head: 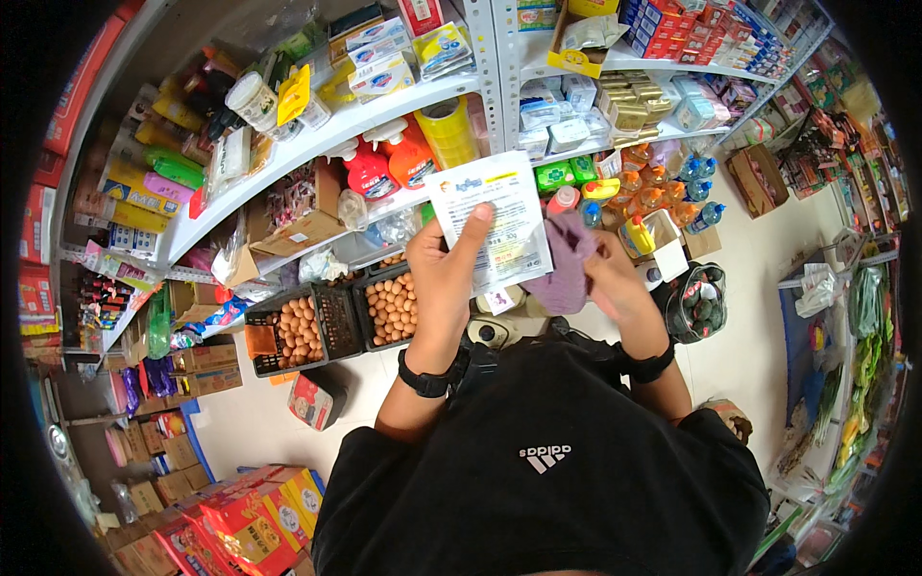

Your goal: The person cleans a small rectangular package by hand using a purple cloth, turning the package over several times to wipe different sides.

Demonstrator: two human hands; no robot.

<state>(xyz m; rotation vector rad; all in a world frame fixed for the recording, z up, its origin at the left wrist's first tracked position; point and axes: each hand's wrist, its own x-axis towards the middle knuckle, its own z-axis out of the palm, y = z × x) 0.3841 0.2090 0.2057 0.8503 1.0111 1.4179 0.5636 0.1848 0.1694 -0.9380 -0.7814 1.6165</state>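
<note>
My left hand point(450, 270) grips a flat white printed packet point(497, 223), its thumb lying across the front. In my right hand point(616, 277) is a crumpled purple cloth point(562, 277), pinched near its right side. The cloth hangs just right of the packet and partly behind it; whether the two touch, I cannot tell. Both hands are in front of the shelves, above the lower shelf goods. The fingers of my left hand behind the packet are hidden.
Black crates of eggs point(391, 309) stand left of my hands. Spray bottles point(371, 173) and yellow tape rolls point(448, 133) fill a shelf behind. Bottles with blue caps point(706, 216) stand at the right, near a dark basket point(697, 306). Red boxes point(252, 525) are stacked at lower left.
</note>
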